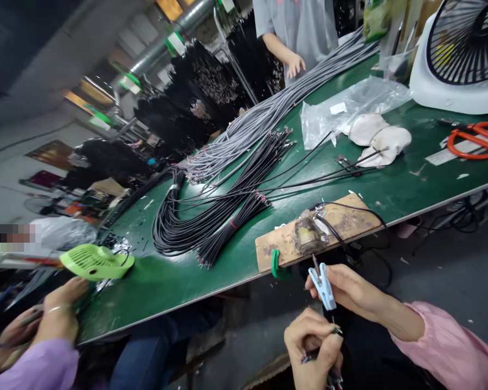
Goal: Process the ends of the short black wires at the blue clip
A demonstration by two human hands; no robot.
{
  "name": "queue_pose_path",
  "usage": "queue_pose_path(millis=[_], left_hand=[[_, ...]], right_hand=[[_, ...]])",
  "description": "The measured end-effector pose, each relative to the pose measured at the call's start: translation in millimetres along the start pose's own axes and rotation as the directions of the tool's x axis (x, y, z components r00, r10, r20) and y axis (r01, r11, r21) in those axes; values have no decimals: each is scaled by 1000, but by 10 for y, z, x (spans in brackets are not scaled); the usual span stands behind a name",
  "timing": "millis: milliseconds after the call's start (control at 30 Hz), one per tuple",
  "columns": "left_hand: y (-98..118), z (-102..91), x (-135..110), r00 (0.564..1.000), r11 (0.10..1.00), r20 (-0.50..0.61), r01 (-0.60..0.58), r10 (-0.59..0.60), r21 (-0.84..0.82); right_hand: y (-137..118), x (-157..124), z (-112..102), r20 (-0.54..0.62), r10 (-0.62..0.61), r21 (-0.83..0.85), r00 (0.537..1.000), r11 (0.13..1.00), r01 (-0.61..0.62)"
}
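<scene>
My right hand (352, 295) is below the table's front edge, closed round light blue snips (324, 287) whose tip points up toward a wooden board (350, 219). Just beneath it, my left hand (311, 346) is closed in a pinch on the ends of thin dark wires (334, 379), which show coloured tips at the fingers. Both hands are held off the table, close together. A brown solder-stained lump (309, 234) with black leads sits on the board just above them.
The green table (410, 184) carries a black cable bundle (211, 216), grey cables (268, 111), a plastic bag (350, 105), orange scissors (474, 140) and a white fan (459, 59). A co-worker's hands (59, 311) rest at the left by a green fan (95, 261); another person (296, 32) stands at the far end.
</scene>
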State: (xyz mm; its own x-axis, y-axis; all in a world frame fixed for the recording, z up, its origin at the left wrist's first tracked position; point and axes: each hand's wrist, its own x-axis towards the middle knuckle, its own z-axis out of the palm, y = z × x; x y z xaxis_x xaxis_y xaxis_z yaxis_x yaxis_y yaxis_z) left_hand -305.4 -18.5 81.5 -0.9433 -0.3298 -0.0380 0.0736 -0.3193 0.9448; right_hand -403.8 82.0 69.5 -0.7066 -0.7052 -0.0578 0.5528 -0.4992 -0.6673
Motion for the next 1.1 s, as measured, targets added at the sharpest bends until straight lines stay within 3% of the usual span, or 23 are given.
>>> queue_pose_path(millis=[200,333,533,600,700,867,1000,1100], left_hand=[[-32,0,87,999,1000,-40,0,0,1],[-47,27,105,998,999,-47,31,-31,-10],[3,72,103,997,999,-57,46,-46,-14],[17,72,84,997,999,-66,43,-44,-7],[31,55,31,995,998,-71,64,-64,4],[-17,12,-72,984,984,-44,176,-175,17],[-128,-4,-99,909,908,-59,416,-413,55],[-189,-16,-96,872,868,-54,490,-487,80]], right_hand=[[-42,32,46,-87,-63,-17,994,998,62],[-46,31,62,-108,-44,-5,993,999,43],[19,-29,-95,-129,-29,15,991,999,31],[36,-85,-194,-158,-43,-26,986,999,39],[29,-199,-310,-199,-67,-212,978,977,24],[-48,-366,-299,-127,-88,-497,988,867,13],[-110,-419,-221,23,-135,-594,991,795,123],[-146,-409,-205,57,-124,-639,991,758,131]])
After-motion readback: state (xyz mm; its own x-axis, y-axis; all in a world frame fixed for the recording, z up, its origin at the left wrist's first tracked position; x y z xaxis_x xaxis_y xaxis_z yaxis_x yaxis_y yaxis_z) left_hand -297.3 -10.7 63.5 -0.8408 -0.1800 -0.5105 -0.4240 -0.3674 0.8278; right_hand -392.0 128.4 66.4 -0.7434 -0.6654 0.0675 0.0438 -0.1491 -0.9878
